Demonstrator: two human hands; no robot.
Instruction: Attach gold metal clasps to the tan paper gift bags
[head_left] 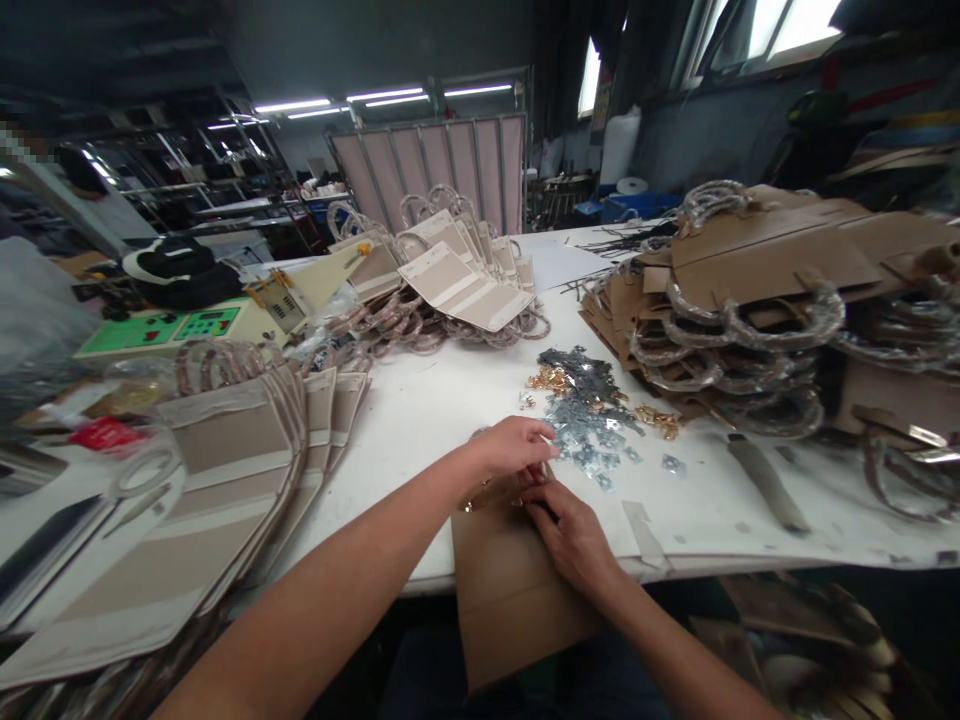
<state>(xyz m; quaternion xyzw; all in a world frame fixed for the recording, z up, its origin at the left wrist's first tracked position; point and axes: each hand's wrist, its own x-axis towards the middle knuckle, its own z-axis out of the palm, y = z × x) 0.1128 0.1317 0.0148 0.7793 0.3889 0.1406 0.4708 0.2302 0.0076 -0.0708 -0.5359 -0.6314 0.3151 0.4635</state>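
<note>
A brown bag panel (pixel 510 600) hangs over the table's front edge, its upper end between my hands. Over that end reaches my left hand (pixel 517 445), fingers bent together; whatever they pinch is hidden. My right hand (pixel 570 525) grips the panel's upper right part, with its fingertips close to those of the left. Small gold-coloured fittings (pixel 469 497) show at the panel's upper left corner. Just beyond my hands lies a pile of thin silver metal plates (pixel 592 445), with gold-coloured metal pieces (pixel 551 379) among and beside them.
Beige bag panels with handles (pixel 232 450) are stacked at left, and more beige panels (pixel 465 285) lie at the back. Brown panels with plastic-wrapped handles (pixel 780 250) are heaped at right. A dark-handled tool (pixel 765 480) rests near the front right. A green-panelled machine (pixel 165 330) stands at left.
</note>
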